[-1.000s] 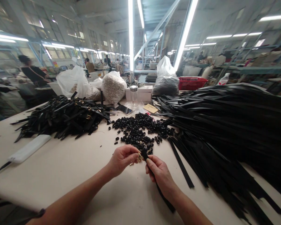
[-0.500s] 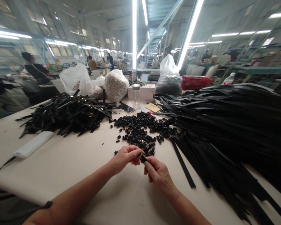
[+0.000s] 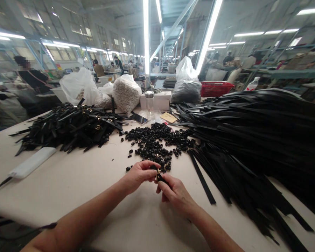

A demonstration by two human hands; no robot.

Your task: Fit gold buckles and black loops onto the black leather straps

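Between my hands is a short black strap [image 3: 161,177] with a gold buckle [image 3: 158,171] at its upper end. My left hand [image 3: 141,175] pinches the buckle end between thumb and fingers. The lower part of the strap is in the closed fingers of my right hand [image 3: 174,190], which hide most of it. Just beyond my fingertips lies a heap of small black loops [image 3: 154,140], with a few gold bits among them.
Buckled black straps [image 3: 68,127] are piled at the left, near a white power bank [image 3: 33,162] with a cable. Long black strips [image 3: 246,129] cover the right side. Behind are a glass jar [image 3: 149,101], a phone [image 3: 139,118], filled plastic bags [image 3: 127,92] and a red basket [image 3: 217,89].
The view has shifted slightly, so most things sit a little further left. The buckle and strap have turned a little in my fingers; both hands keep their hold.
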